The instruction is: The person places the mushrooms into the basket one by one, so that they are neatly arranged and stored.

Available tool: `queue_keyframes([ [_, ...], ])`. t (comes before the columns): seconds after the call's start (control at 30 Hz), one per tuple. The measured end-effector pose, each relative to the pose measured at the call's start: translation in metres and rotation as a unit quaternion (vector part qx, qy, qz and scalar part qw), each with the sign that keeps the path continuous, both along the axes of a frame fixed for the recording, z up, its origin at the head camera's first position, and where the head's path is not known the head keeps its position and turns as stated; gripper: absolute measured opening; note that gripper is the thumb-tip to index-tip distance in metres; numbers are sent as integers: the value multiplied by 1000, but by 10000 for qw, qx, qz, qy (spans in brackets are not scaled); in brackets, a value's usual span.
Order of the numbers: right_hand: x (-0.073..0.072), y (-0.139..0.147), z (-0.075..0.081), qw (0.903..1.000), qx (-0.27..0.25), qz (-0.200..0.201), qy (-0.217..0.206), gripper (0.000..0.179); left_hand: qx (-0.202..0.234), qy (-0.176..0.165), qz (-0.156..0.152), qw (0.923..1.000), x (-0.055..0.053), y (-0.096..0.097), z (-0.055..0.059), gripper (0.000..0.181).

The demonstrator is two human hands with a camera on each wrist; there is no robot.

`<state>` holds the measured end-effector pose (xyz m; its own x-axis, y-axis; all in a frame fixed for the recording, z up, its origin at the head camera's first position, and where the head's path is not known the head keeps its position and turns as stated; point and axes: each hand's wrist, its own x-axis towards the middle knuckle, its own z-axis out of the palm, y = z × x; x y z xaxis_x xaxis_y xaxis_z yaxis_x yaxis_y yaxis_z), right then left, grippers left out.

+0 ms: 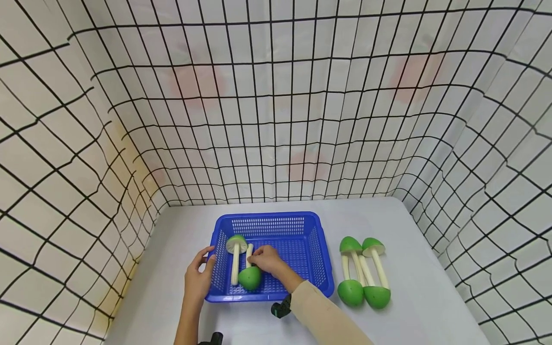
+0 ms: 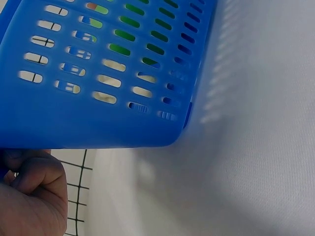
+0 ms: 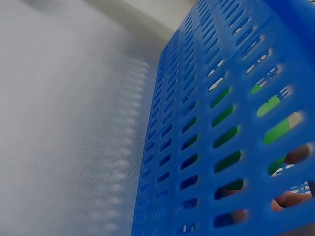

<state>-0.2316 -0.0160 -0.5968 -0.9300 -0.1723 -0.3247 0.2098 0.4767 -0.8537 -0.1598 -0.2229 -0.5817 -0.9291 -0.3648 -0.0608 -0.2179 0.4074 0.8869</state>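
A blue plastic basket with slotted walls sits on the white table. Inside, on its left side, lie two toy mushrooms with green caps and pale stems. One mushroom has its cap toward the back; the other mushroom lies beside it with its cap toward the front. My right hand reaches over the front rim and pinches the stem of this second one. At the basket's left rim, my left hand grips the edge, and its curled fingers show beneath the rim in the left wrist view.
Right of the basket, several more green-capped mushrooms lie close together on the table, caps facing front and back. White walls with a black wire grid enclose the table at the back and both sides.
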Motion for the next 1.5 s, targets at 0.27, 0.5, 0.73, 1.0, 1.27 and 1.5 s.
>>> queue_keyframes([
  [0.27, 0, 13, 5, 9990, -437, -2, -40, 28, -107, -19, -18, 9999, -1, 2, 1, 41],
  [0.5, 2, 32, 9, 9974, -687, -51, 203, 24, -170, -66, -58, 9998, 1, -1, 2, 42],
  [0.73, 3, 56, 13, 9940, -979, 13, 482, 27, -253, -155, -97, 9995, 2, -3, 3, 45],
  [1.0, 4, 84, 17, 9922, -888, 0, 878, 22, -220, -129, -110, 9996, 0, -1, 3, 47],
  [1.27, 9, 104, 27, 9912, -553, 33, 1206, 21, -197, -189, -67, 9996, 0, -1, 0, 47],
  [1.5, 12, 119, 42, 9895, -365, 132, 1394, 24, -166, -211, -42, 9996, 0, -1, 1, 46],
])
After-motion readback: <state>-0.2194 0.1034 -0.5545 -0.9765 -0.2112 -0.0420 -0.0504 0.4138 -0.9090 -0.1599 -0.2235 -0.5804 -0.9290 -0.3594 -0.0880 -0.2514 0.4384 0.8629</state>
